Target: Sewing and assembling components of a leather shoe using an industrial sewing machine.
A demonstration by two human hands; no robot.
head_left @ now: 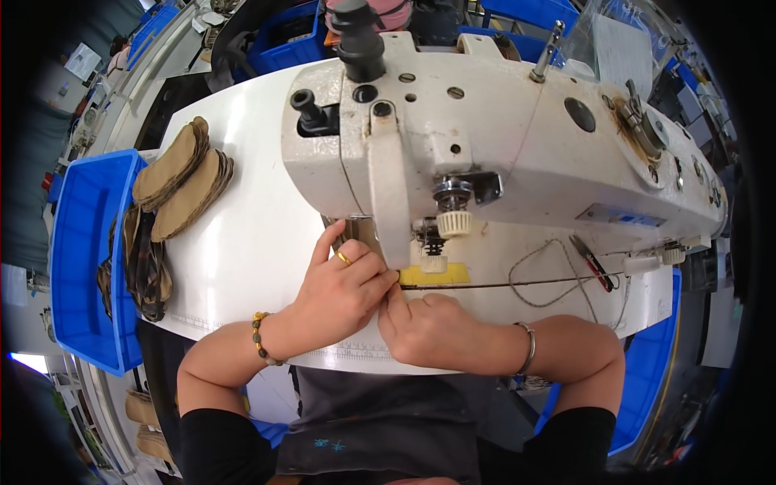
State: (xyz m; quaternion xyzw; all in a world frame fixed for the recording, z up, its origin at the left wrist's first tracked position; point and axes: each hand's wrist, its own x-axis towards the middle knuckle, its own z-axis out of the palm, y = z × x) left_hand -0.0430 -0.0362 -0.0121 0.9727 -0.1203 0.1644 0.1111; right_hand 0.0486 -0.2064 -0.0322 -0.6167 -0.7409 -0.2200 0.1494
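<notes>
A white sewing machine (485, 162) spans the table ahead of me, its needle area mostly hidden by the machine head. My left hand (346, 281) rests below that head, its bent fingers pressing on a brown piece of material (361, 232), only partly visible. A ring is on one finger, a beaded bracelet on the wrist. Curled beside it, my right hand (424, 325) has its thumb and forefinger tips pinched against the left thumb. Whatever it grips is hidden. Yellow tape (440, 274) lies on the table just right of the fingertips.
Stacks of brown sole-shaped pieces (194, 198) lie at the left, with dark patterned pieces (148, 271) hanging over a blue bin (93, 267). Right of my hands are a grey cord (558, 284) and thread snips (592, 263). Another blue bin (647, 388) stands below the table's right edge.
</notes>
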